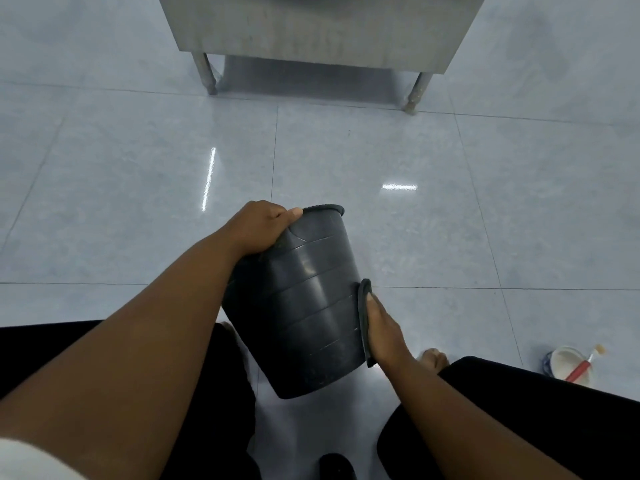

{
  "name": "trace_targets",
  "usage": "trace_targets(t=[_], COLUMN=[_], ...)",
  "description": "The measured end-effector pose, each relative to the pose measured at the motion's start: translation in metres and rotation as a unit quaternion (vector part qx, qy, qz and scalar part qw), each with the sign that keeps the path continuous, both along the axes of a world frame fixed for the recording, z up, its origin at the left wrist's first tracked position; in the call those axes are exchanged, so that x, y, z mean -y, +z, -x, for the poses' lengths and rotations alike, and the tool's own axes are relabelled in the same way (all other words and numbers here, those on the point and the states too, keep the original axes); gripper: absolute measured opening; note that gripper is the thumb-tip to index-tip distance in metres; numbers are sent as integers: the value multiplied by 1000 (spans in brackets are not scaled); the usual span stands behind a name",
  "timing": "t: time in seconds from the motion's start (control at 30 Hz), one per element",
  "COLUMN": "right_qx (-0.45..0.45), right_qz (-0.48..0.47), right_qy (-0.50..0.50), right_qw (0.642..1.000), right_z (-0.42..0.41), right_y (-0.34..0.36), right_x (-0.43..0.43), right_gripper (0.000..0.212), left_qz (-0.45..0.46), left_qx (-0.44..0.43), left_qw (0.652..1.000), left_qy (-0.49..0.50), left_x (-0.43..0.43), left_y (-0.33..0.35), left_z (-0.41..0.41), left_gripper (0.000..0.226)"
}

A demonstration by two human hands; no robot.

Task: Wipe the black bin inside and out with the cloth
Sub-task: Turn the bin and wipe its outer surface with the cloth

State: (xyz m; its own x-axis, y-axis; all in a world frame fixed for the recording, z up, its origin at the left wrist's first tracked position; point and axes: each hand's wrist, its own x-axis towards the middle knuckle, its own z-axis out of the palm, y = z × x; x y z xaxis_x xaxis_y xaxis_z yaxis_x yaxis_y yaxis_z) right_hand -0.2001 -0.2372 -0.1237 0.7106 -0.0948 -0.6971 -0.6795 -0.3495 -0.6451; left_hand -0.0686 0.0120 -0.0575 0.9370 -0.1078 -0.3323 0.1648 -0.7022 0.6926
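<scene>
Floor, 1 blk bin, 1 cloth

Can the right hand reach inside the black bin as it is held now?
Probably yes: the left hand grips only the left rim of the black bin, so the right hand, with the cloth, has the far mouth free.

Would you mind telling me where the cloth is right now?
In the head view, the cloth is right of centre, pressed against the right side of the black bin by the right hand.
</scene>
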Motion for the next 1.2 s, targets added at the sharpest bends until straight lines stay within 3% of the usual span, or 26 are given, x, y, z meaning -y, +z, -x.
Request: trace_targets(t=[0.07, 0.13, 0.2, 0.3, 0.33, 0.37, 0.4, 0.47, 0.53, 0.6, 0.63, 0.67, 0.7, 0.8, 0.87, 0.93, 1.03, 1.07, 1.1, 1.2], right_qx=[87, 233, 372, 514, 527, 528, 522, 509, 435, 235, 109, 25, 9, 212, 300, 384, 482, 484, 484, 511], right_qz=[86, 220, 323, 233, 218, 224, 238, 244, 194, 76, 36, 13, 20, 116, 238, 338, 330, 316, 292, 257], right_qy=[46, 176, 341, 572, 610, 622, 606, 505, 361, 191, 120, 78, 71, 133, 239, 358, 605, 657, 678, 619], right_qw=[991, 931, 801, 596, 550, 533, 551, 653, 802, 950, 986, 997, 997, 961, 892, 781, 541, 484, 469, 538], right_z=[-3, 5, 20, 22, 15, 7, -4, -28, -51, -74, -82, -86, -89, -84, -68, -38, 12, 23, 29, 21], right_y=[8, 15, 16, 8, 7, 9, 13, 19, 18, 19, 16, 18, 17, 26, 33, 38, 16, 4, -4, 0], right_x=[-15, -42, -74, -97, -96, -93, -88, -76, -55, -33, -28, -26, -29, -59, -91, -121, -133, -128, -119, -84], right_gripper=[85, 96, 88, 56, 53, 61, 75, 92, 97, 87, 81, 78, 75, 76, 92, 93, 64, 56, 51, 56], left_qz=[-2, -10, -14, -1, 12, 24, 31, 27, 31, 53, 55, 55, 56, 60, 75, 108, 93, 74, 59, 66], left_qx=[0, 3, 8, -18, -32, -41, -46, -53, -72, -97, -102, -103, -101, -94, -96, -103, -96, -96, -94, -90], left_qw=[1000, 1000, 999, 999, 999, 999, 998, 998, 997, 993, 992, 992, 992, 992, 991, 986, 988, 990, 991, 991], left_qy=[-1, -16, -29, -31, -28, -22, -17, -4, 22, 47, 52, 55, 55, 58, 64, 79, 78, 72, 67, 71], left_x=[0, 4, 7, 7, 7, 6, 6, 5, 2, -4, -6, -8, -10, -15, -17, -19, -16, -13, -11, -6], left_y=[0, 2, 3, 5, 6, 7, 9, 12, 11, 9, 8, 6, 5, 3, 4, 6, 7, 7, 9, 9], left_z=[-1, -2, -4, -5, -4, -4, -3, -2, 0, 1, 2, 3, 3, 5, 6, 6, 5, 5, 5, 6], left_gripper=[57, 62, 62, 62, 60, 58, 54, 54, 60, 69, 71, 71, 71, 73, 70, 62, 57, 58, 57, 54])
